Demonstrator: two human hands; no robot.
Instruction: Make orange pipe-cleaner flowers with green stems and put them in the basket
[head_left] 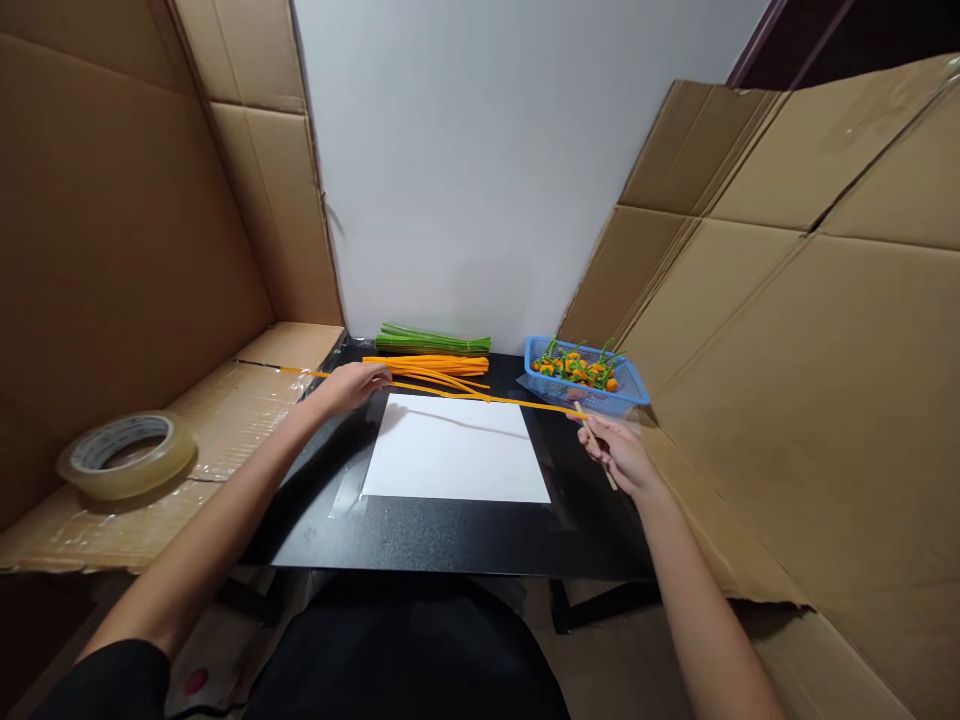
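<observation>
A long orange pipe cleaner (525, 403) stretches sideways above the white sheet (457, 450), between my two hands. The fingers of my left hand (358, 384) are pinched on it, and its thin end runs on past them to the left. My right hand (616, 450) is closed around a short wooden stick (606, 468) and the pipe cleaner's right end, which meets the stick near its top. Whether it is wound on the stick I cannot tell. Behind the sheet lies a bundle of orange pipe cleaners (442, 366), with a green bundle (433, 342) beyond it.
A blue plastic basket (637, 392) at the back right holds several small orange pieces with green stems. On the cardboard at left rests a roll of clear tape (124, 455). Cardboard walls (810, 330) flank the black table (450, 540); a white wall stands behind.
</observation>
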